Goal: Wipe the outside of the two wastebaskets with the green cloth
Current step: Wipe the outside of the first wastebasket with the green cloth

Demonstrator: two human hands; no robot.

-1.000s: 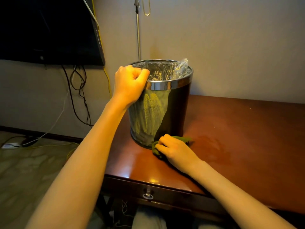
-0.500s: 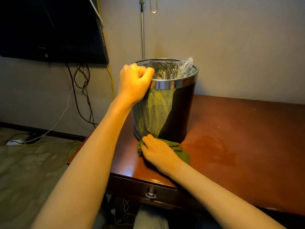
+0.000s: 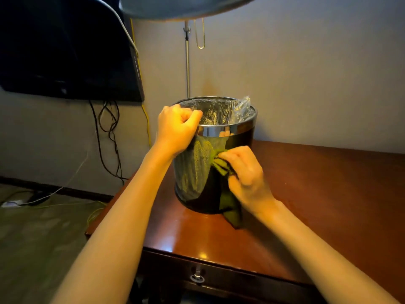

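Note:
A dark round wastebasket (image 3: 197, 172) with a shiny metal rim and a clear plastic liner stands on the left part of a brown wooden table (image 3: 306, 194). My left hand (image 3: 175, 128) grips the near left rim of the wastebasket. My right hand (image 3: 245, 174) holds the bunched green cloth (image 3: 228, 194) against the front of the wastebasket, about halfway up its side. A tail of the cloth hangs down to the table top. Only one wastebasket is in view.
A dark screen (image 3: 65, 47) hangs on the wall at the left with cables (image 3: 107, 137) dangling below it to the floor. A thin metal pole (image 3: 187, 62) stands behind the wastebasket. The table has a drawer pull (image 3: 198, 277) at its front edge.
My right hand has lifted the green cloth from the table at the wastebasket's foot up onto its side. My left hand stays on the rim.

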